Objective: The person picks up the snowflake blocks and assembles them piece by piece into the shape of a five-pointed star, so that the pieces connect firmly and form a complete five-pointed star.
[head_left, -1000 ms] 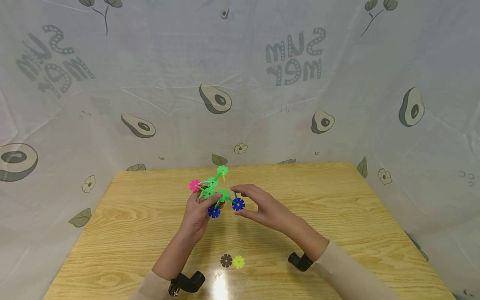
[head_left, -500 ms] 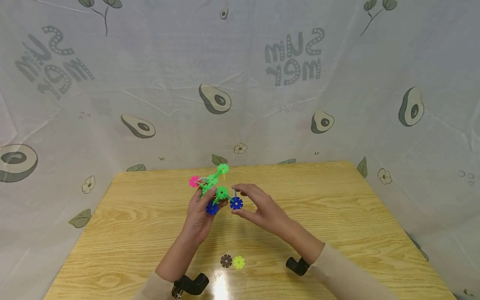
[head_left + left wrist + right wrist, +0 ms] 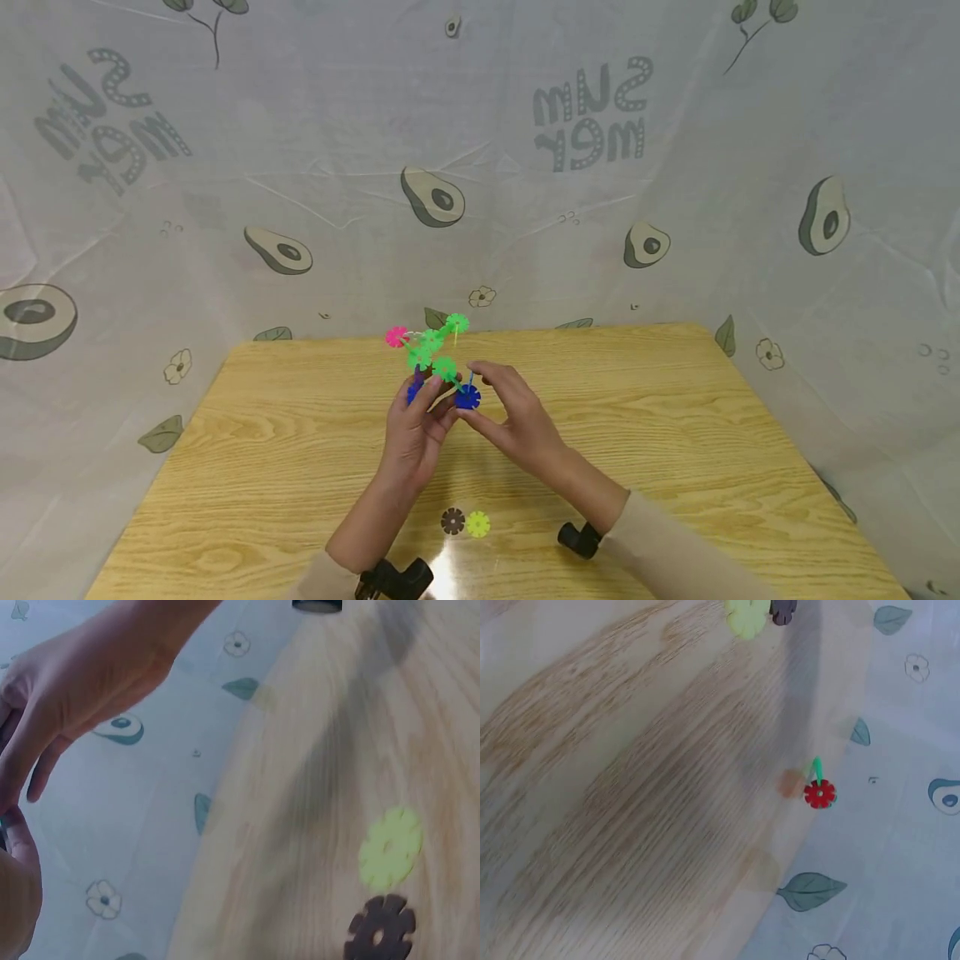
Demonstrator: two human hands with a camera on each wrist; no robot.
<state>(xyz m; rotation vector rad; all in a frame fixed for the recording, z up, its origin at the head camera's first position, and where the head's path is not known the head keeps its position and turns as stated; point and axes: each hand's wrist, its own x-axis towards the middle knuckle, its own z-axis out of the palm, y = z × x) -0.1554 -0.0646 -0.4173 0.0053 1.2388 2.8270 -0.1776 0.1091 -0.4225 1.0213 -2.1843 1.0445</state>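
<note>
In the head view, my left hand [image 3: 412, 442] grips a joined figure of green slotted plastic discs [image 3: 431, 340] above the table. A pink disc [image 3: 397, 337] sticks out at its upper left, and one blue disc [image 3: 412, 392] shows beside the left fingers. At the figure's lower right, my right hand [image 3: 525, 429] pinches another blue disc [image 3: 468, 397] and a blue piece set edge-on above it, between thumb and index finger. The left wrist view shows both hands at its left edge, the figure mostly out of frame. A red disc [image 3: 820, 793] with a green piece appears in the right wrist view.
On the wooden table [image 3: 300, 467], a brown disc [image 3: 452, 522] and a yellow disc [image 3: 477, 524] lie side by side near the front. A pale sheet with avocado prints [image 3: 525, 250] hangs behind and at the sides. Black wrist-camera mounts [image 3: 579, 540] project from the sleeves.
The left hand has moved up and right, raising and turning the figure so its left blue disc now shows nearly edge-on. The right hand has shifted slightly left, still pinching the blue disc.
</note>
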